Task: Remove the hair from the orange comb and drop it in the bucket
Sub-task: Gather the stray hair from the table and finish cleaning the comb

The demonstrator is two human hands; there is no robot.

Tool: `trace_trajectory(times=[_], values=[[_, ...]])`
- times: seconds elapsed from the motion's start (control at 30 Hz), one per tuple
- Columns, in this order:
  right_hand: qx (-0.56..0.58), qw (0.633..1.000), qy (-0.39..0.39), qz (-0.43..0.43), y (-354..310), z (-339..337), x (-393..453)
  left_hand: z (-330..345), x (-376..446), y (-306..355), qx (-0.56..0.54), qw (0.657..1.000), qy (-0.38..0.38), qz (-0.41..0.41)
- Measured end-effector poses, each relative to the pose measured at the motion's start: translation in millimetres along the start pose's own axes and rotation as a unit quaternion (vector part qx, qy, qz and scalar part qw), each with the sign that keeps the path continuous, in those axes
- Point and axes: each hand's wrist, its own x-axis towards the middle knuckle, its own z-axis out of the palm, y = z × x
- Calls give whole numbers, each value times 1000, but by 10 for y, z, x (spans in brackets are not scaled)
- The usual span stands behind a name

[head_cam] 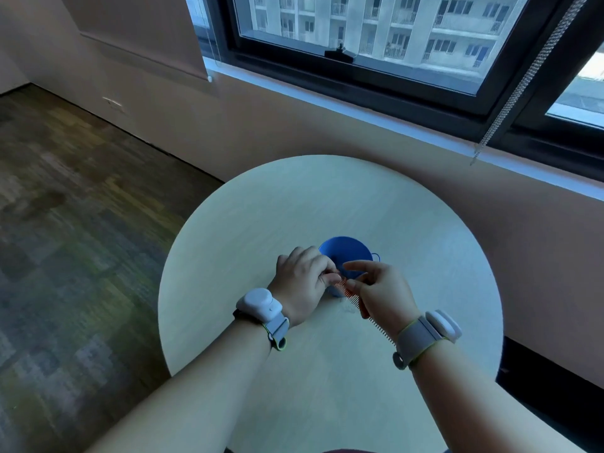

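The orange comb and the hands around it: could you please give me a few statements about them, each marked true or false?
1. The right hand holds the orange comb. True.
2. The blue bucket stands on the floor. False: it stands on the round table.
3. The left hand pinches at the comb's far end. True.
4. The comb lies flat on the table. False: it is held up, near the bucket.
5. Both wrists are bare. False: each wears a grey band.

Daylight from window (376, 37); dim interior; wide-angle edge distortion; soft focus
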Motion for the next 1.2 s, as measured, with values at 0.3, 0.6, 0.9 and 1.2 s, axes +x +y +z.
trace_trajectory(times=[0.3,0.6,0.9,1.2], values=[[-107,988,-9,-110,-103,-19,38,-38,-76,42,-63,992,102,33],[-185,964,37,-189,-203,-50,-42,-115,-88,63,-113,977,180,0],[-196,961,97,-170,-321,89,-135,-57,-10,142,68,973,218,18],[-156,980,96,-80,-357,67,-94,-119,89,182,-26,996,37,-75]])
